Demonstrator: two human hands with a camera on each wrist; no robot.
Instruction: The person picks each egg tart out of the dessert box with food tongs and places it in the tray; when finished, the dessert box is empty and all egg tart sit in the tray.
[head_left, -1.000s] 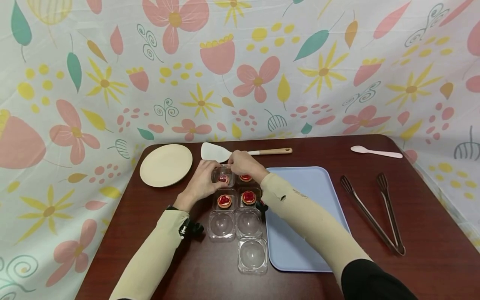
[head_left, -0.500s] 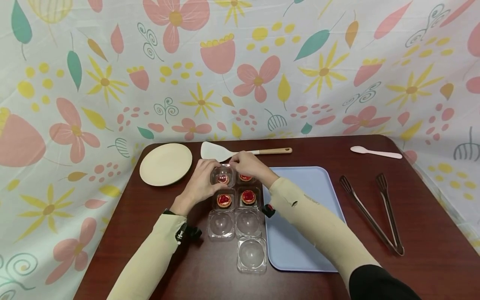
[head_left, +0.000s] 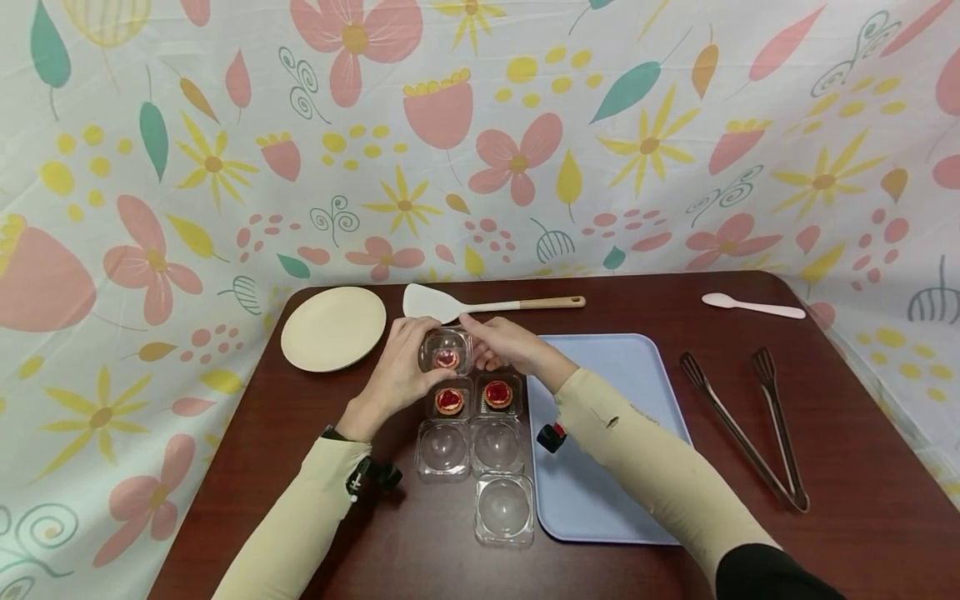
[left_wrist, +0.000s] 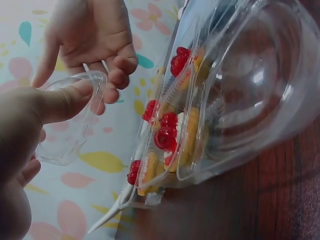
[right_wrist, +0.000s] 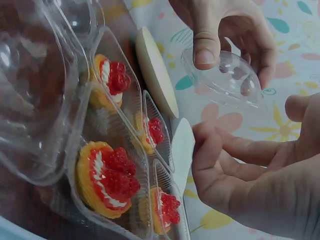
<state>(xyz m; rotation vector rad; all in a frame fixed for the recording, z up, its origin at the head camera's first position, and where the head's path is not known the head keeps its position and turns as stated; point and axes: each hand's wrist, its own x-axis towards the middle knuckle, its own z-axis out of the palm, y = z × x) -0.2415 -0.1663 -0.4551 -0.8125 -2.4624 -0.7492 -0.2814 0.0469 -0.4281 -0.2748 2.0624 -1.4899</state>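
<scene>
You've got a clear, domed square plastic lid (right_wrist: pixel 225 87) pinched between your left hand's (head_left: pixel 399 362) thumb and fingers, up above the round golden red-topped tarts (right_wrist: pixel 107 180). Right hand's (head_left: pixel 517 346) fingers are loosely bent just beside it. Pale-blue rectangular tray (head_left: pixel 600 467) is nearby.

Wears beige arm sleeves (head_left: pixel 292 521), dark-marked on the right, black cloth (head_left: pixel 768 573) at near right, and small black devices (head_left: pixel 551 437) at both wrists.

Right hand (right_wrist: pixel 265 190) cropped at edge, tray (head_left: pixel 592 358) partly behind sleeve (head_left: pixel 652 467)
</scene>
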